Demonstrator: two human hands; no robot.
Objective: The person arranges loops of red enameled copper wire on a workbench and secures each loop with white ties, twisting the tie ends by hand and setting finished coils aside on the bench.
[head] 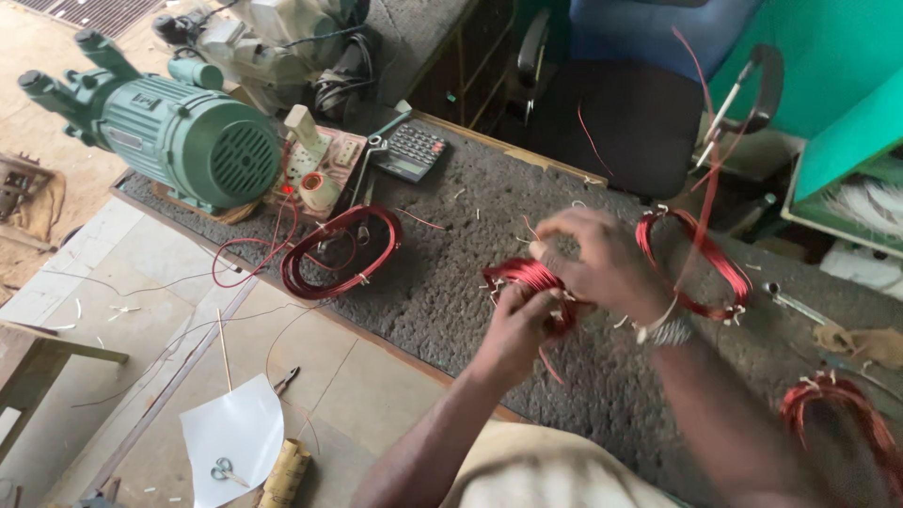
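Observation:
My left hand (519, 325) and my right hand (593, 259) are both closed around a bundle of red coated wire (523, 276) over a dark textured worktop (451, 282). The bundle carries small white ties. A strand of the same wire runs from my right hand up past a second red coil (712, 273) that hangs around my right wrist area. A metal watch (666, 329) sits on my right wrist. Motion blur hides the finger positions.
A larger red wire coil (340, 251) lies left on the worktop near a calculator (410, 150) and a green electric motor (179, 132). Another red coil (837, 414) lies at the right. A white sheet with scissors (230, 437) lies on the tiled floor. A dark chair (621, 122) stands behind.

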